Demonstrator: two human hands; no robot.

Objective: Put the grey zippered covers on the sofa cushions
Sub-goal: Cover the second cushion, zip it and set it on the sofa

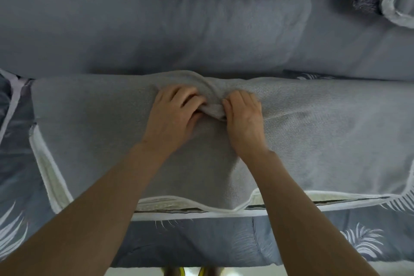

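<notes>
At the bottom of the frame, the feather-print seat cloth point(201, 237) lies under the cushion point(156, 205). Its pale edge shows below the grey cover point(313, 141) spread across the middle. At centre, your left hand point(172, 114) and right hand point(244, 119) each pinch a bunched fold point(212, 105) of that cover, thumbs seemingly tucked underneath. The back cushion point(134, 29) fills the upper frame.

Both your bare forearms reach forward and angle inward, so your hands sit nearly touching. Your left hand point(177, 116) has its fingers curled, and your right hand point(245, 119) does too, each pinching the same bunched fold of the grey cover point(212, 103).
</notes>
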